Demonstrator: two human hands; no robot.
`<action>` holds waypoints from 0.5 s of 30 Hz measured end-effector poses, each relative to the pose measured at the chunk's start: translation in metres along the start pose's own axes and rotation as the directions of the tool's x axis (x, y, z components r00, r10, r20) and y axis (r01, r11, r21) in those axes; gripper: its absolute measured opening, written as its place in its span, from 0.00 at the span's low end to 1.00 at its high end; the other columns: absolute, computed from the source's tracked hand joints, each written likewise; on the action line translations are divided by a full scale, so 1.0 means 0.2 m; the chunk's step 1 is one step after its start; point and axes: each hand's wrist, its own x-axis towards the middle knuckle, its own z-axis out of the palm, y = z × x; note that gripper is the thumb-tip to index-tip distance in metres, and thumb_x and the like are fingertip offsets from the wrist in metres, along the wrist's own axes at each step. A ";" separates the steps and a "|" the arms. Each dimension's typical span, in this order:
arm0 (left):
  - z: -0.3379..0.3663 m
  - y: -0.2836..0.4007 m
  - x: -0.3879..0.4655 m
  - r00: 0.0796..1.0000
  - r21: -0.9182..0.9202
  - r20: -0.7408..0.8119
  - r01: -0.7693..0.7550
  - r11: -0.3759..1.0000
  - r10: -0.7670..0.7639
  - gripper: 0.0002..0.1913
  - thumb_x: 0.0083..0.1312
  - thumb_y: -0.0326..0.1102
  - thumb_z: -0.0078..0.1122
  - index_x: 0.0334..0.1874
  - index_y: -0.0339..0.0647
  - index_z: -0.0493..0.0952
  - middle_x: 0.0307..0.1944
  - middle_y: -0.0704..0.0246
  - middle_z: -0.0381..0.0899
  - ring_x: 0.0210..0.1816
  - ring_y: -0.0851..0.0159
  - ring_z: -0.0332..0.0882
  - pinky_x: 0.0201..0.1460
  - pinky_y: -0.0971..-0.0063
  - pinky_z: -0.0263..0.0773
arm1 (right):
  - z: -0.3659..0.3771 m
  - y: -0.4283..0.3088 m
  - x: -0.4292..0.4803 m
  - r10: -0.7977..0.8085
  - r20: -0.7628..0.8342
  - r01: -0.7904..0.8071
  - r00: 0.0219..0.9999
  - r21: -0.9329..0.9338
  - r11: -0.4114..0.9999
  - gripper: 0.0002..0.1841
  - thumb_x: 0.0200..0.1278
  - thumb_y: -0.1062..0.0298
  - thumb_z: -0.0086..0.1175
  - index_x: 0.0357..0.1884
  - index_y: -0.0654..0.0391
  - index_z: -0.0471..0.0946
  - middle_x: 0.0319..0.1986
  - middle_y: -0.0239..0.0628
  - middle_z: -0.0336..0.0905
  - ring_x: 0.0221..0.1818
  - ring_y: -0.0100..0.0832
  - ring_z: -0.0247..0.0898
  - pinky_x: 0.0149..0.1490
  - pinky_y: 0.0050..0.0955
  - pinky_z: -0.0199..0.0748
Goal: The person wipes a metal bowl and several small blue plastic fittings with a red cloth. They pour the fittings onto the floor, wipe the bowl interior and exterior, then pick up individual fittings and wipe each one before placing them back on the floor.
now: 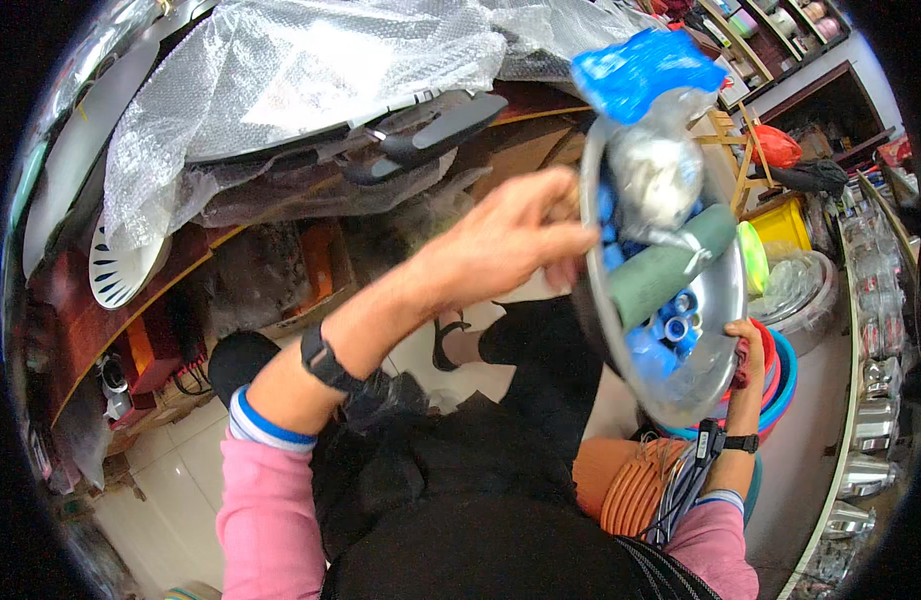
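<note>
A tilted stainless steel basin (719, 300) is held up before me on the right. My right hand (744, 337) grips its right rim, with a dark red item (741, 365) against the palm. At the left rim is my left hand (509, 232), fingers against or beside the metal; blur hides whether they grip it. Inside the basin lie a dark green roll (663, 274) tied with a pale strip, several blue plastic pieces (674, 326) and a clear bag of whitish stuff (659, 172). A bright blue plastic package (640, 71) sticks out over the top rim.
Bubble wrap (303, 75) covers goods on a wooden counter, with black handles (460, 124) protruding. A white slotted plastic item (122, 262) hangs at its edge. Orange round items (633, 487) and stacked coloured basins (783, 375) stand at right, near a shelf of metal cups (865, 472).
</note>
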 end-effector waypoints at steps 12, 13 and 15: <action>0.00 0.07 0.35 0.982 0.235 -0.034 -0.175 0.956 0.188 0.13 0.68 0.38 0.54 0.46 0.36 0.74 0.35 0.74 0.74 0.38 0.75 0.70 0.43 0.79 0.68 | -0.06 -0.05 0.05 0.020 0.023 -0.023 1.000 0.162 0.987 0.24 0.47 0.60 0.57 0.48 0.60 0.73 0.33 0.44 0.79 0.31 0.42 0.78 0.38 0.40 0.80; -0.02 0.02 0.38 0.994 0.237 -0.025 -0.101 0.966 0.110 0.13 0.67 0.37 0.55 0.46 0.35 0.74 0.37 0.72 0.75 0.39 0.74 0.70 0.47 0.77 0.68 | -0.07 0.00 0.08 0.002 0.088 -0.019 0.996 0.188 0.982 0.24 0.47 0.61 0.57 0.48 0.60 0.73 0.33 0.44 0.79 0.31 0.42 0.78 0.38 0.40 0.81; -0.05 -0.12 0.42 0.995 0.313 -0.101 0.024 0.949 0.009 0.12 0.67 0.37 0.55 0.45 0.34 0.74 0.38 0.70 0.76 0.40 0.72 0.72 0.48 0.76 0.69 | -0.11 0.13 0.14 0.070 -0.027 -0.064 0.997 0.184 0.981 0.21 0.45 0.63 0.60 0.44 0.56 0.72 0.34 0.38 0.76 0.38 0.38 0.75 0.45 0.38 0.77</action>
